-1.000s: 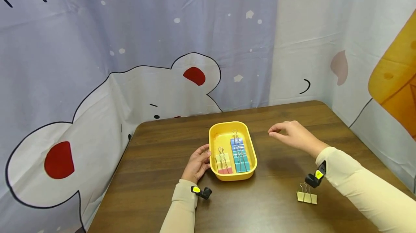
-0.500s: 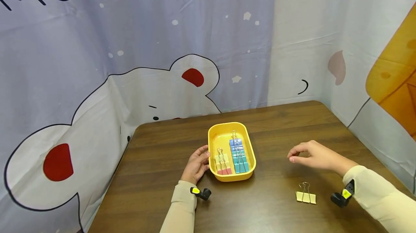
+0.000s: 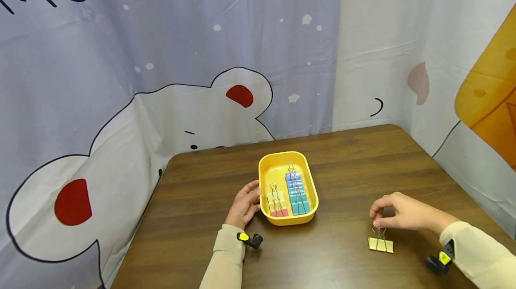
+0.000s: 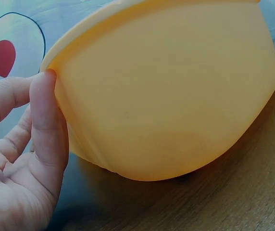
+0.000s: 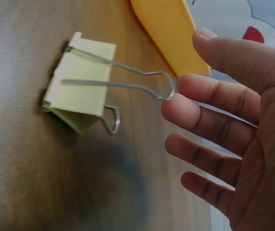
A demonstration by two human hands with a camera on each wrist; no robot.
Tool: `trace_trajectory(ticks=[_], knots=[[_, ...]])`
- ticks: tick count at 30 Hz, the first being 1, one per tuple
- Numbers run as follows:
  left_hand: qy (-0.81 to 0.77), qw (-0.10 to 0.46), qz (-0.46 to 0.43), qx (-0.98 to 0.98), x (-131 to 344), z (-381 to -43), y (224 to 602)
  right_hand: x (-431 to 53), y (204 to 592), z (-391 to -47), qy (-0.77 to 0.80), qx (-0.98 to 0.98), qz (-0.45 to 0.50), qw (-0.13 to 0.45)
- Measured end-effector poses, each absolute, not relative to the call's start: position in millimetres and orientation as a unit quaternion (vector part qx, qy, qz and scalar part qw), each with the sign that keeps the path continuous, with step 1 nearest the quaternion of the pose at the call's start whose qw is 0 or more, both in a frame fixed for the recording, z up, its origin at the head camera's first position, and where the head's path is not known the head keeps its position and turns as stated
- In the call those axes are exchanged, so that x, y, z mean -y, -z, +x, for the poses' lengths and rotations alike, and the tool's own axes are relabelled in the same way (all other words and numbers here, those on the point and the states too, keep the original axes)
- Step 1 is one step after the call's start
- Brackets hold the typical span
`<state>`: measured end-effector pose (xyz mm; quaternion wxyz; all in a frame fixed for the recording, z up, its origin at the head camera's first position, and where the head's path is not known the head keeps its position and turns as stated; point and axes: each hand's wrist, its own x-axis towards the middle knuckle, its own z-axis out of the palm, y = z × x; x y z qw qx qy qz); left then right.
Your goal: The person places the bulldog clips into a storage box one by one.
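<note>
My left hand (image 3: 245,204) pinches the left rim of a yellow plastic bin (image 3: 292,220) between thumb and fingers; in the left wrist view the bin's outer wall (image 4: 166,96) fills the frame. Inside the bin stand blue clips (image 3: 293,176) and teal clips (image 3: 299,207) in one row, with a cream clip (image 3: 276,196) and a pink clip (image 3: 279,213) to their left. My right hand (image 3: 399,213) hovers just over a pale yellow binder clip (image 3: 380,245) on the table. In the right wrist view, its relaxed fingers are close to the clip's wire handle (image 5: 137,86), the thumb held apart.
The brown wooden table (image 3: 209,177) carries the bin near its middle and the single clip at the right. A printed curtain (image 3: 193,56) hangs behind the table and along its sides.
My right hand has come away from beside the bin, moving right and toward me, down to the pale yellow clip. The left hand and bin have stayed in place.
</note>
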<state>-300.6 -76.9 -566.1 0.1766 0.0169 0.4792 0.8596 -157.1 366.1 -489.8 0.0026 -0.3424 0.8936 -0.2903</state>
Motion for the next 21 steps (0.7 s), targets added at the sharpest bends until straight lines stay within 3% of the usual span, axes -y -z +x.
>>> trace_trajectory(ticks=[11, 21], knots=[[-0.858, 0.184, 0.015, -0.479, 78, -301, 566, -369, 507, -155, 0.322, -0.874, -0.363, 0.022], [-0.859, 0.185, 0.021, -0.477, 78, -300, 565, -366, 501, -162, 0.334, -0.878, -0.340, 0.048]])
